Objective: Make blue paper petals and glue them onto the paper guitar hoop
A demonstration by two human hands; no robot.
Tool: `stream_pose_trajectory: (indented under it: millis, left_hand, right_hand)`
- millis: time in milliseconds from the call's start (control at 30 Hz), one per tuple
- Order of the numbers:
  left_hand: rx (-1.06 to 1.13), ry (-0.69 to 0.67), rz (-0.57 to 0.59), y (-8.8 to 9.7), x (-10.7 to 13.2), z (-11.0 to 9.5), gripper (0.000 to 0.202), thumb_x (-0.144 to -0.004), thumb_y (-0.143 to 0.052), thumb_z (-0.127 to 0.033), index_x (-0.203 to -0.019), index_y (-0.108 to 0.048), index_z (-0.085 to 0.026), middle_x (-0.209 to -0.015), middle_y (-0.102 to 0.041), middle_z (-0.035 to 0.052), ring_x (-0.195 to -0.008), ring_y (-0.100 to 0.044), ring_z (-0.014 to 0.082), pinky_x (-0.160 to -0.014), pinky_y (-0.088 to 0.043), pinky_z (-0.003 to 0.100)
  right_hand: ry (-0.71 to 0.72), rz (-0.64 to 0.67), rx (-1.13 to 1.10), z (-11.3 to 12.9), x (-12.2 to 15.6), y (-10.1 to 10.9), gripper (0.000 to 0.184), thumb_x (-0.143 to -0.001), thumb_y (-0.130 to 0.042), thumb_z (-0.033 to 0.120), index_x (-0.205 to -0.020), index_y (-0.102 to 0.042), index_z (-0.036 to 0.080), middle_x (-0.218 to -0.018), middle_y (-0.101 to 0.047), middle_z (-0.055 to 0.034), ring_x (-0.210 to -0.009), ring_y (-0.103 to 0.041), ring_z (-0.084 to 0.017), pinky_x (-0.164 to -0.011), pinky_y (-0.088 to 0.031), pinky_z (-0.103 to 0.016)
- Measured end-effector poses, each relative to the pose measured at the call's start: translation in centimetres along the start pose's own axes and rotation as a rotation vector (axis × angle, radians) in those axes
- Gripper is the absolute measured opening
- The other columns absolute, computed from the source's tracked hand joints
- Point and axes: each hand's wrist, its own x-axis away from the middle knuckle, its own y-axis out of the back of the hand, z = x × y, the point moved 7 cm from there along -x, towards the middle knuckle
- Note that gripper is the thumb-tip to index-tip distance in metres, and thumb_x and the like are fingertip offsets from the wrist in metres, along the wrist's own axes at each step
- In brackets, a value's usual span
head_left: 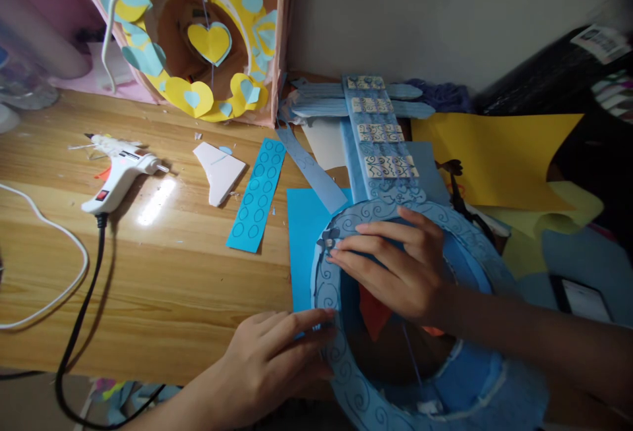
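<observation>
A round blue paper-covered ring, drawn over with dark swirls, has a wide hole with orange-red paper and a string inside. My left hand grips the ring's left edge, index finger on top and the other fingers lower down, partly hidden. Across the ring reaches my right hand, fingers stretched out, with fingertips at a small dark flower-like piece on the upper left rim. From the ring's top runs a blue neck-like strip with patterned pale pieces, crossed by blue sticks.
A white glue gun lies at left with its black cord. Nearby are a white paper piece and a blue strip with circles. Behind stands a box with yellow hearts. Yellow paper and a phone lie right.
</observation>
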Motion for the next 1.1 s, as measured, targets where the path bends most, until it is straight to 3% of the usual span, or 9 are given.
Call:
stream_pose_trajectory:
  millis: [167,433,667,867,1100]
  left_hand:
    - [-0.011,0.005,0.009,-0.1,0.0,-0.1,0.025,-0.088,-0.057,-0.026,-0.109,-0.061,-0.012,-0.112,-0.067,0.0108,-0.073,-0.067,0.0136,-0.057,-0.052,0.024]
    - [-0.051,-0.021,0.006,0.0,-0.2,-0.2,0.023,-0.090,-0.053,-0.027,-0.106,-0.062,-0.013,-0.108,-0.069,0.0109,-0.075,-0.068,0.0131,-0.060,-0.054,0.022]
    - [-0.035,-0.015,0.003,0.1,-0.3,-0.2,0.022,-0.091,-0.051,-0.027,-0.105,-0.062,-0.013,-0.107,-0.069,0.0109,-0.073,-0.068,0.0133,-0.059,-0.054,0.022]
    - [-0.010,-0.016,0.003,-0.2,0.1,-0.1,0.026,-0.087,-0.059,-0.025,-0.109,-0.060,-0.012,-0.111,-0.067,0.0118,-0.074,-0.068,0.0142,-0.057,-0.053,0.024]
    - [-0.026,-0.011,0.004,0.0,-0.1,-0.1,0.023,-0.090,-0.054,-0.025,-0.107,-0.062,-0.012,-0.111,-0.068,0.0118,-0.077,-0.068,0.0141,-0.060,-0.053,0.023]
  right_hand:
    - [0.044,-0.024,0.018,0.4,-0.5,0.4,0.010,-0.086,-0.060,0.018,-0.089,-0.067,0.024,-0.088,-0.073,0.0094,-0.092,-0.058,-0.014,-0.100,-0.032,-0.036]
    - [0.126,0.032,0.067,1.0,0.2,0.2,0.029,-0.094,-0.041,0.015,-0.094,-0.068,0.024,-0.097,-0.073,0.0090,-0.095,-0.057,-0.011,-0.097,-0.033,-0.033]
    - [0.180,0.037,0.093,1.1,0.8,-0.2,0.021,-0.089,-0.050,0.015,-0.096,-0.069,0.022,-0.100,-0.072,0.0075,-0.101,-0.055,-0.012,-0.100,-0.033,-0.032]
    - [0.161,0.024,0.059,1.0,0.3,0.0,0.020,-0.091,-0.050,0.016,-0.096,-0.069,0.021,-0.096,-0.073,0.0064,-0.097,-0.056,-0.013,-0.097,-0.034,-0.034]
    - [0.110,0.023,0.061,0.7,0.1,0.0,0.013,-0.088,-0.057,0.019,-0.094,-0.068,0.022,-0.093,-0.073,0.0079,-0.095,-0.056,-0.013,-0.098,-0.034,-0.036]
